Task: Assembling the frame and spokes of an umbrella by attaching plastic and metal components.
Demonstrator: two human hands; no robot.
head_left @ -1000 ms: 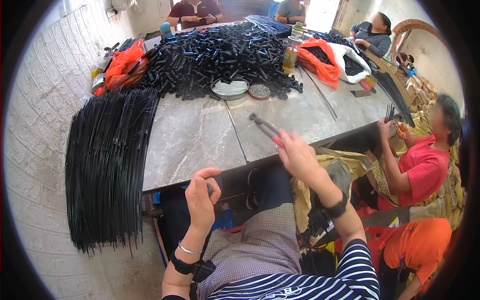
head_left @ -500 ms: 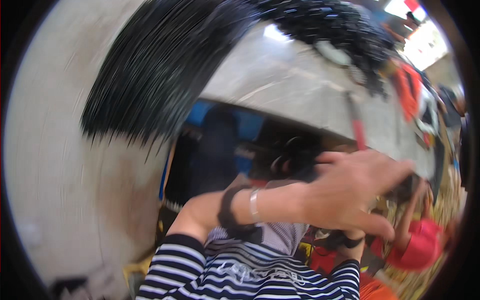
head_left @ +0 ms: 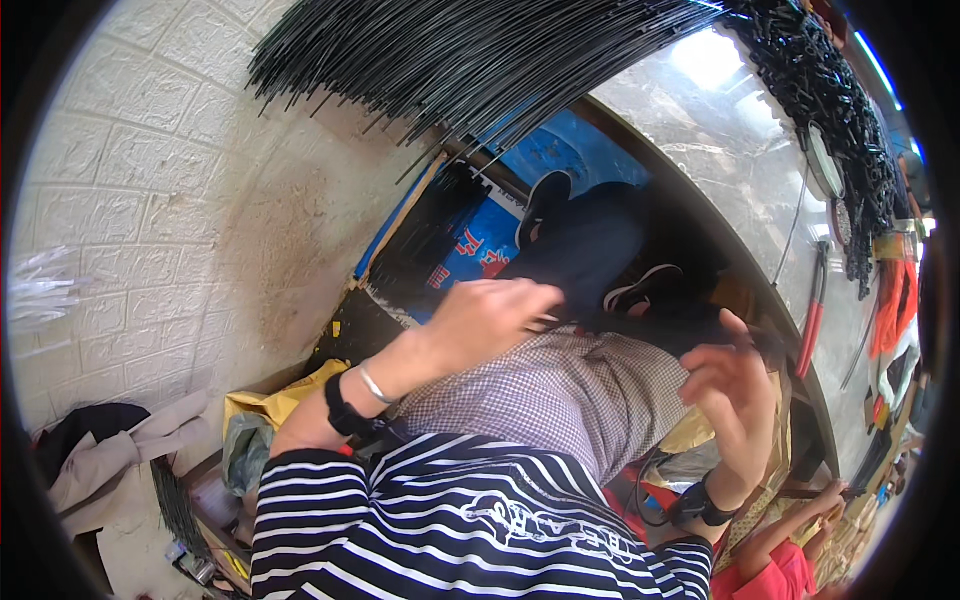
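Note:
Over my lap, my left hand [head_left: 490,312] has its fingers pressed together at a blurred dark strip [head_left: 640,325]. What exactly it pinches I cannot make out. The strip runs across toward my right hand [head_left: 735,395], whose fingers are bent but apart near its other end. Whether the right fingertips touch the strip is unclear. A large bundle of thin black rods [head_left: 480,60] lies beyond my hands, its ends sticking out past the table edge. To the right, a red-handled tool [head_left: 812,325] rests on the shiny grey tabletop [head_left: 690,130].
A heap of short black pieces [head_left: 820,100] and an orange bundle [head_left: 893,310] lie along the table's far side. The pale brick-patterned wall [head_left: 130,190] stands at left. Below it are cloths [head_left: 130,450] and a yellow bag [head_left: 285,400]. Another person's red sleeve [head_left: 775,575] shows at lower right.
My left hand has drawn back from the right side to over my lap. My right hand, mostly hidden behind it before, now shows. The view has turned, shifting the table rightward.

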